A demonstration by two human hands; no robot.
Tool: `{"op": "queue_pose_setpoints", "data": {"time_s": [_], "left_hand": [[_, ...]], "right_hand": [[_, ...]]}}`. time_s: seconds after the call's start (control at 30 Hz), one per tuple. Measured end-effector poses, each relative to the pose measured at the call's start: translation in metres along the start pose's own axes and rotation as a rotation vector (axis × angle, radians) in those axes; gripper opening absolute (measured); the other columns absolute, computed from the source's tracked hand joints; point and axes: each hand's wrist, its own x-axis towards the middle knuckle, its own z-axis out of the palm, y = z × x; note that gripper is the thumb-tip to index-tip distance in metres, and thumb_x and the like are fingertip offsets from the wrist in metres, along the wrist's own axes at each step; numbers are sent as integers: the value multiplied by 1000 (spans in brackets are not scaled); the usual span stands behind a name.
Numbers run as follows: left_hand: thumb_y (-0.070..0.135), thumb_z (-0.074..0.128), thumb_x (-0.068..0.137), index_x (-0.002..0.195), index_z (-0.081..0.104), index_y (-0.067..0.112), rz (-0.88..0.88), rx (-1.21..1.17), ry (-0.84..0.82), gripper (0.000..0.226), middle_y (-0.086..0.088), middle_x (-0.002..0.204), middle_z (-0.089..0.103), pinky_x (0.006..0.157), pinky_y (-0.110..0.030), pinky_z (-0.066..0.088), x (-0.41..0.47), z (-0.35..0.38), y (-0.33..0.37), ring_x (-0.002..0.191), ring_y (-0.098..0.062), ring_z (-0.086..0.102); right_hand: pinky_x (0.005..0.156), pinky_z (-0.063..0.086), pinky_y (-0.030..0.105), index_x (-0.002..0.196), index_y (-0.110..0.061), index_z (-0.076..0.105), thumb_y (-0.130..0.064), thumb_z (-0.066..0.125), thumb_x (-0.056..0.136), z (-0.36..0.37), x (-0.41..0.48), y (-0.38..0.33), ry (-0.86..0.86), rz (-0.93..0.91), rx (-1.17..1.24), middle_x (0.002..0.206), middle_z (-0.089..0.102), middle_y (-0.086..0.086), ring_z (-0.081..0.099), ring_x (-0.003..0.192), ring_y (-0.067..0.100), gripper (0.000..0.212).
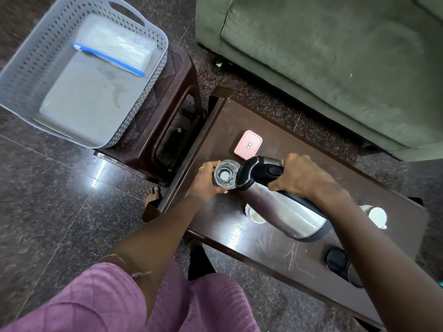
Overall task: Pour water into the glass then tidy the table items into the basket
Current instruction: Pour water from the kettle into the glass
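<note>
A clear glass (pixel 225 174) stands near the left end of the dark wooden table (pixel 251 238). My left hand (pixel 205 182) wraps around its left side. My right hand (pixel 303 178) grips the black handle of a steel kettle (pixel 282 204), which is tilted with its black lid end right against the glass rim. A grey perforated basket (pixel 21 75) sits on a brown stool at the upper left, holding a zip bag with a blue strip (pixel 115 47).
On the table lie a pink lidded box (pixel 248 146), a white cup (pixel 255 215) partly under the kettle, a white mug (pixel 377 216) at the right and a dark round base (pixel 336 261). A green sofa (pixel 335 56) stands behind. The stool (pixel 165 121) touches the table's left end.
</note>
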Motion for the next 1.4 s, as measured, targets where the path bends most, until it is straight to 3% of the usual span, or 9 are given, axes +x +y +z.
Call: {"op": "queue_pose_setpoints", "data": {"time_s": [0.17,0.33,0.73,0.9,1.1,1.27,1.4], "left_hand": [[13,89,49,124,45,16,-7,-15,8,87,-6,125,54,98,-26,42,1,0,0,114,-17,54],[13,89,50,125,45,14,-1,-3,7,87,-7,126,54,102,-40,45,0,0,3,118,-21,53],[12,89,49,125,45,14,-11,-2,8,88,-8,127,54,102,-40,45,-2,-2,5,117,-22,52],[12,89,49,125,44,14,-13,3,1,88,-6,126,53,97,-24,39,-4,-4,8,116,-19,52],[9,89,49,125,45,12,-17,-6,-1,88,-8,126,53,101,-28,40,-5,-6,13,118,-20,51],[9,88,50,126,45,14,-47,-12,-4,88,-6,127,53,93,-15,31,-7,-7,15,119,-18,49],[10,88,50,126,45,14,-53,-12,-7,88,-6,126,54,91,-14,31,-6,-7,15,119,-18,49]], "right_hand": [[46,30,23,81,-15,44,-34,76,60,-1,-2,-3,9,-6,10,65,42,-2,46,56,15,43],[49,33,24,81,-15,45,-34,77,60,-3,-5,-5,9,-3,11,65,42,-2,47,57,16,42],[44,27,21,75,-18,45,-35,76,58,-3,-7,-5,21,-13,3,64,44,-2,45,55,12,39],[48,30,23,79,-17,48,-38,76,58,-4,-9,-5,20,-3,-15,64,44,-2,49,59,19,41],[55,33,26,83,-19,46,-38,76,60,-4,-11,-9,13,14,-41,65,40,-3,48,66,24,43],[45,25,21,83,-19,44,-38,76,61,-5,-14,-10,20,14,-29,65,38,-4,43,59,18,43],[44,24,21,83,-18,45,-38,76,61,-6,-16,-11,20,18,-31,65,38,-4,44,59,18,43]]}}
